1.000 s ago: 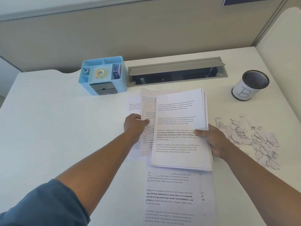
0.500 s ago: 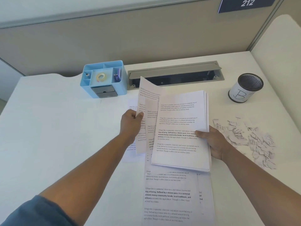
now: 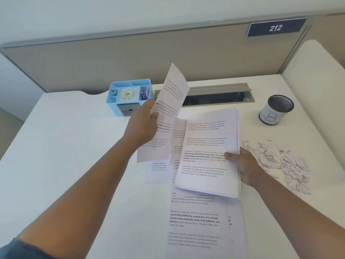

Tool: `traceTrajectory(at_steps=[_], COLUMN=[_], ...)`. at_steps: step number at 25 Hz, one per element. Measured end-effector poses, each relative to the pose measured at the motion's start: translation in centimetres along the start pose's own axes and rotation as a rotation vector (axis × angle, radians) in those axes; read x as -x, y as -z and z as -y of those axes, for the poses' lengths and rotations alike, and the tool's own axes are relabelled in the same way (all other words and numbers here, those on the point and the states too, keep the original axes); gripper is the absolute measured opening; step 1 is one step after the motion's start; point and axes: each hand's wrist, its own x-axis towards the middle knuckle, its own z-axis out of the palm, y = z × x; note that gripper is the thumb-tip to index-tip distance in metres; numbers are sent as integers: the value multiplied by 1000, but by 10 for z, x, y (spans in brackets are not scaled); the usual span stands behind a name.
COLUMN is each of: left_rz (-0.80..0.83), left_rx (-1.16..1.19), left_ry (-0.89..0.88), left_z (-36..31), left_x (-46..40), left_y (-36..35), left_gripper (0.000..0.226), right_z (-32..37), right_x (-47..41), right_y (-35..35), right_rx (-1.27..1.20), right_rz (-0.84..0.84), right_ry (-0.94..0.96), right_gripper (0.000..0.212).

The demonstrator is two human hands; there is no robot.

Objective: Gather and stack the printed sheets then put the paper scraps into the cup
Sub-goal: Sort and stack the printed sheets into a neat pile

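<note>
- Head view: the left hand (image 3: 143, 126) pinches a single printed sheet (image 3: 166, 116) by its left edge, thumb on the printed face, and holds it raised above the table (image 3: 74, 146), tilted with its far corner up in front of the partition.
- The right hand (image 3: 246, 169) grips a stack of printed sheets (image 3: 209, 152) at its right edge, thumb on top and fingers underneath; the stack's near edge hangs over other pages.
- More loose sheets (image 3: 197, 225) lie flat on the table nearer than the stack, overlapping each other, and two further pages (image 3: 158, 171) show just left of and partly under the stack.
- A heap of paper scraps (image 3: 280, 161) lies on the table right of the right hand, apart from it.
- The cup (image 3: 277, 109), a black mesh one wrapped in white paper marked "B", stands upright on the far right of the table, beyond the scraps.
- A light blue desk organiser (image 3: 128, 96) sits at the far middle left, with a tape roll (image 3: 127, 94) in its centre compartment; the raised sheet overlaps its right side.
- A grey cable hatch (image 3: 220, 94) is open along the far edge, between the organiser and the cup.
- A dark sign reading "212" (image 3: 276, 27) is fixed to the beige partition behind.
</note>
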Motion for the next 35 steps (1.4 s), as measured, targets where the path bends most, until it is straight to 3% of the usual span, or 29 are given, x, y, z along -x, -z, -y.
traceTrajectory(at_steps=[8, 15, 19, 29, 33, 35], left_rz=[124, 97, 112, 192, 300, 355], left_rx=[793, 679, 673, 821, 957, 997], left_ry=[86, 422, 443, 505, 549, 552], left_z=[-9, 40, 53, 50, 51, 53], left_x=[29, 53, 68, 84, 87, 89], left_y=[38, -33, -52, -68, -66, -66], left_gripper=[17, 16, 16, 21, 24, 25], right_z=[2, -3, -2, -8, -12, -12], right_x=[29, 53, 67, 72, 70, 71], right_y=[-10, -25, -31, -36, -38, -40], right_rx=[-34, -66, -66, -118, -137, -142], right_rz=[53, 211, 183, 226, 256, 275], right_ry=[26, 38, 46, 75, 57, 45], right_gripper=[29, 40, 33, 38, 46, 40])
